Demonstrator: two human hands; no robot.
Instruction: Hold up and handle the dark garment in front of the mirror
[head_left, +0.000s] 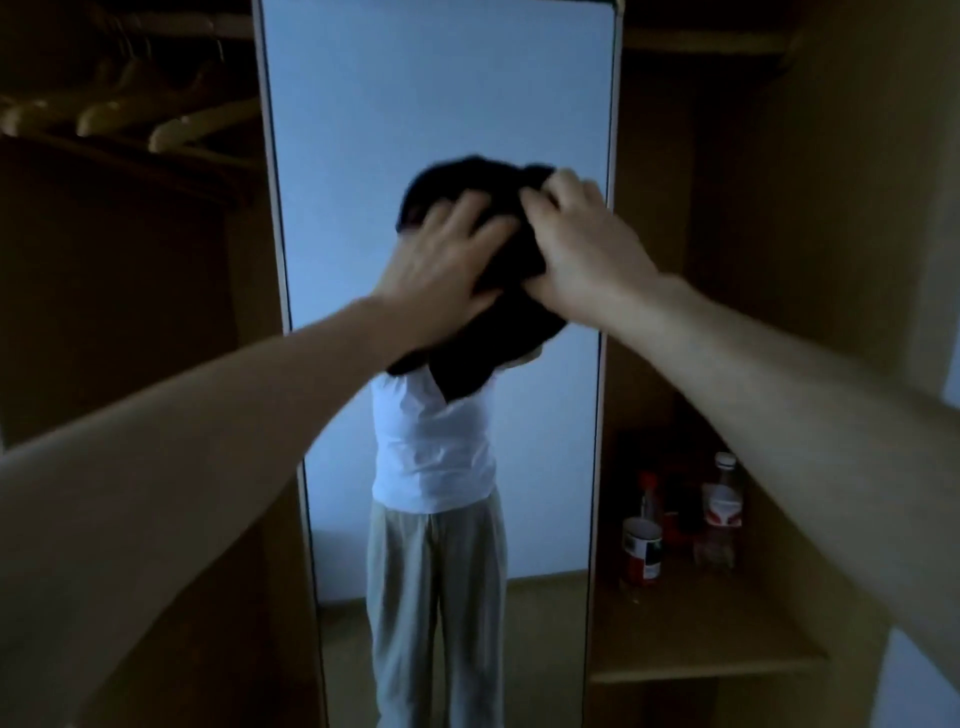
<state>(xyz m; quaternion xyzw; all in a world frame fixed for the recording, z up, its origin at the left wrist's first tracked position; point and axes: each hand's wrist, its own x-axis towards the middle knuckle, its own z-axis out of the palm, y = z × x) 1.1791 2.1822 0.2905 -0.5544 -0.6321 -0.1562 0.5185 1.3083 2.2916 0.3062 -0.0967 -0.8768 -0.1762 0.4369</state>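
The tall mirror (436, 104) stood upright between two wardrobe sections, its white frame edges running just beside the left and right sides of the dark garment (498, 332). Bare mirror surface lay above the garment and on both sides of it. To the left, wooden hangers (171, 119) hung in the upper compartment. To the right, a wooden shelf (727, 644) carried a can (642, 553) and a bottle (722, 514) standing upright, well apart from both hands.

The dark garment was bunched in front of the mirror at mid height, held up between both hands, with its lower part hanging below them. It covered the upper part of the reflected person, whose white T-shirt (431, 452) and light trousers (436, 597) showed beneath.

The left hand (441, 270) lay against the garment's left side, fingers spread and bent over the cloth, thumb low; it gripped the fabric. The right hand (582, 249) was clamped on the garment's upper right part, fingers curled into the cloth and thumb beneath. Both forearms were bare, extended forward and upward from the lower corners, converging at the garment. The hands were close together, with only cloth between them.
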